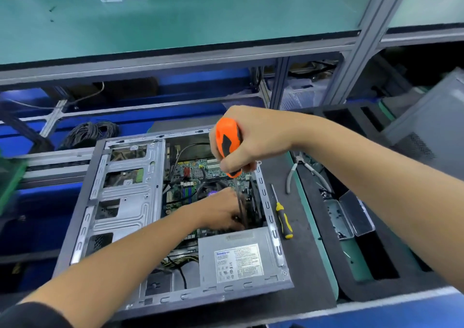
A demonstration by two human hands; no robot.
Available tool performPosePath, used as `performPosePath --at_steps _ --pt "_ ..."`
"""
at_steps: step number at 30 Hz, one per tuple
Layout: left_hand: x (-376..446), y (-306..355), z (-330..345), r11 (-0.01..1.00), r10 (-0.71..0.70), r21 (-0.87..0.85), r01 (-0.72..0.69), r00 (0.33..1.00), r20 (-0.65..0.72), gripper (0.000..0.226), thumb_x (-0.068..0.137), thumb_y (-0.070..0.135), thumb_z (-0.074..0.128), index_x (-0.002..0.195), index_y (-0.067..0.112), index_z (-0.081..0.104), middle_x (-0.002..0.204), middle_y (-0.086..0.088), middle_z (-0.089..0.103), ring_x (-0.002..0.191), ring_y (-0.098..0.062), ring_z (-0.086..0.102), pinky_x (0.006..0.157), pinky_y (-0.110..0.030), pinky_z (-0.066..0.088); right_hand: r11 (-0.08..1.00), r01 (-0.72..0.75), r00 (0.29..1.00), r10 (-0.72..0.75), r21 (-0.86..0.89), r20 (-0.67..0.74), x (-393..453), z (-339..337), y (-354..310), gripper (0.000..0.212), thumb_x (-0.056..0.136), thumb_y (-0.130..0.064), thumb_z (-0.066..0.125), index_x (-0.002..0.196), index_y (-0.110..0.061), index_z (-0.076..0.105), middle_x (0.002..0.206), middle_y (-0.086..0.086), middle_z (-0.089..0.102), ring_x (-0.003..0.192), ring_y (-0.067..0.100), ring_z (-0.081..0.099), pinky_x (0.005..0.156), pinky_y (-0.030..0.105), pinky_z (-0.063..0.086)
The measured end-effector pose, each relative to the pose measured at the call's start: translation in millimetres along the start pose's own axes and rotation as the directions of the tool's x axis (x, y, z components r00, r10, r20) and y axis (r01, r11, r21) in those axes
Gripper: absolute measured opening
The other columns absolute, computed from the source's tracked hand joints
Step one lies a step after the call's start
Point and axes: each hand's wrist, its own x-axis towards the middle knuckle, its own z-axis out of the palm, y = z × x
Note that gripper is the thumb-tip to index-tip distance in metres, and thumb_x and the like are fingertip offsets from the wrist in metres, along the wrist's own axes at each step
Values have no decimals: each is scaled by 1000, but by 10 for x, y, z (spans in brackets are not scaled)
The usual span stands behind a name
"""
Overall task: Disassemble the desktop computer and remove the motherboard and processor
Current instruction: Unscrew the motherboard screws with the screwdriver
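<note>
right hand [253, 139] grips orange screwdriver [228, 144] upright over mobo [190, 174], left hand [221, 212] steadying shaft.

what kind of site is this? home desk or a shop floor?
Likely an electronics teardown or repair line, not a home desk: green-matted bench shelf on an aluminium frame, an opened computer case on a dark mat, pliers and a spare screwdriver alongside.

A single head-worn wide-angle camera looks forward and steeply down onto the worktop [311, 265], close in. The open computer case [160, 229] fills the centre, both forearms enter from 6 o'clock, and a green shelf [175, 21] spans 12 o'clock.
</note>
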Motion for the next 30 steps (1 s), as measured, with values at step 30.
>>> performPosePath --at_steps 30 --pt "81 -132 -6 994 -90 70 83 990 107 39 83 57 60 87 22 75 90 8 65 100 -8 45 86 -23 24 996 10 997 -4 -91 73 71 -309 152 12 70 -16 73 64 -7 68 54 6 61 54 22 57 51 33 48"
